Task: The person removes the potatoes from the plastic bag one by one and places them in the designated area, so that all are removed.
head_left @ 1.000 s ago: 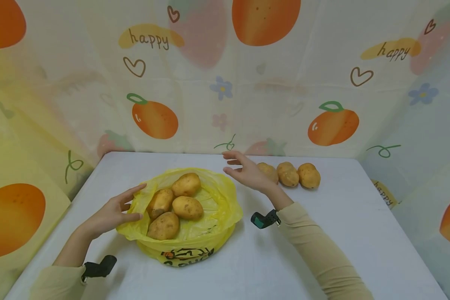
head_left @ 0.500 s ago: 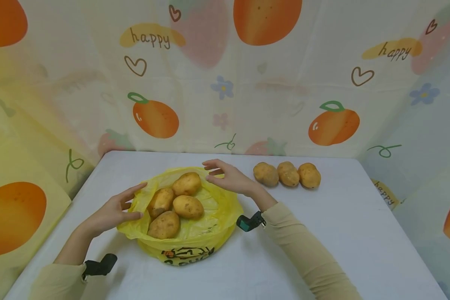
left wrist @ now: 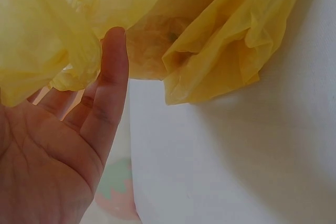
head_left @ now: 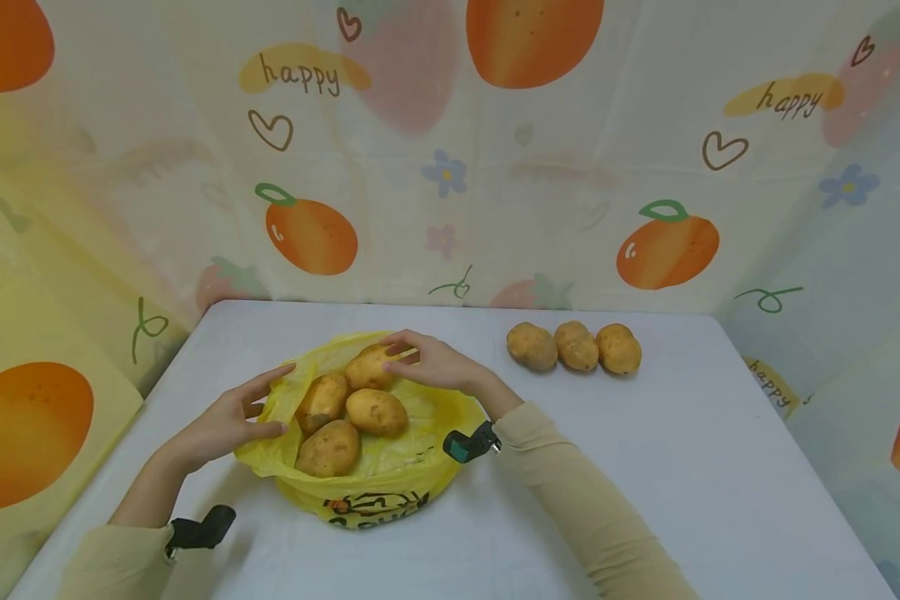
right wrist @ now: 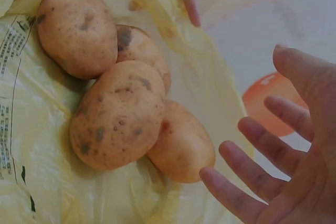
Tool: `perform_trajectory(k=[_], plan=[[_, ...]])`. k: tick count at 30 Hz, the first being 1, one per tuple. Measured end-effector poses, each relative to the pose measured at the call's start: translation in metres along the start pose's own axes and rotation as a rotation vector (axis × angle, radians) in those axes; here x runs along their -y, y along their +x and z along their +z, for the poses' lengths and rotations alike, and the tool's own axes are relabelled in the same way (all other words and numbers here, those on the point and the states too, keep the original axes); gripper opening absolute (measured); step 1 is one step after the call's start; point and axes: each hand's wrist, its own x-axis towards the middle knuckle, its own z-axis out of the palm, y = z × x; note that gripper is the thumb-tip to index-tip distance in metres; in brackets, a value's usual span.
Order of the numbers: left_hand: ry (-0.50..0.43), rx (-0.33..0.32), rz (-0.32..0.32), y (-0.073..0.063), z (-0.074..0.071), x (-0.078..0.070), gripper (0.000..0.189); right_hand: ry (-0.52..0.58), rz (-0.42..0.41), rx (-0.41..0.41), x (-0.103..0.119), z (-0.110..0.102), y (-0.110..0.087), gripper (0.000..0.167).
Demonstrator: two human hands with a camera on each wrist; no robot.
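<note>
A yellow plastic bag [head_left: 427, 450], its mouth spread wide, sits on the table with several potatoes [head_left: 377, 413] inside. At the bag's left rim, my left hand [head_left: 221, 427] has its fingers extended against the plastic; in the left wrist view the yellow film [left wrist: 79, 61] hangs over some of its fingers. My right hand [head_left: 438, 365] reaches over the bag's back right side, fingertips overlapping the rearmost potato [head_left: 366, 368] in the head view. The right wrist view shows that hand [right wrist: 283, 166] with spread fingers and nothing in the palm, one fingertip right beside a potato [right wrist: 184, 142].
Three more potatoes [head_left: 577, 346] lie in a row near the back edge of the white table [head_left: 645, 475], right of the bag. A fruit-patterned cloth [head_left: 487, 217] hangs close behind the table and along both sides.
My right hand has moved left and slightly down, from beside the row of three potatoes to over the bag. The left hand and the potatoes have stayed in place.
</note>
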Motion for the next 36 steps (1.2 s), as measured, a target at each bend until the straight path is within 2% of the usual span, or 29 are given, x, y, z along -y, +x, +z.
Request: perform_trajectory(k=[5,12,16,25,36], plan=[[0.002,-0.003,-0.004,0.000,0.000,-0.001,0.080,0.036,-0.015,-0.004,-0.002,0.008,0.005,0.046],[-0.009,-0.008,-0.011,-0.002,0.001,0.001,0.080,0.088,-0.012,0.030,0.019,0.014,-0.010,0.044],[-0.036,-0.006,-0.009,-0.003,0.001,0.002,0.080,0.108,-0.009,0.045,0.013,0.018,-0.008,0.046],[-0.033,-0.010,-0.002,-0.003,0.001,0.004,0.080,0.115,0.009,0.064,-0.025,0.031,0.012,0.044],[-0.030,-0.009,-0.002,-0.003,0.000,0.003,0.080,0.075,0.069,0.105,-0.036,0.040,0.010,0.046]])
